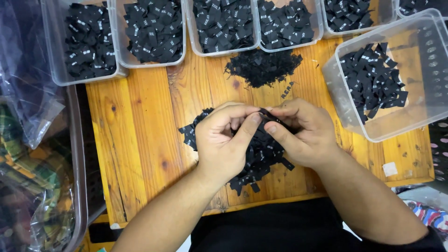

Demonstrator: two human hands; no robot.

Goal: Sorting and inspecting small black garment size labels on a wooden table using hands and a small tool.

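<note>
Surface: a wooden slat table (140, 140), orange-toned, with knots and a small white sticker near its right edge.

The left hand (224, 140) and right hand (303, 133) meet at centre, fingertips pinching one small black fabric label (267, 113) between them, directly above a loose pile of black labels (261, 154) lying under both hands.

Beyond the hands sits a smaller heap of black scraps (263, 67), then a row of clear plastic tubs (154, 32) filled with sorted labels. Right of the right hand, one tilted clear tub (387, 79) holds more. Left of the left hand, clear plastic bags (28, 93) cover patterned cloth.
</note>
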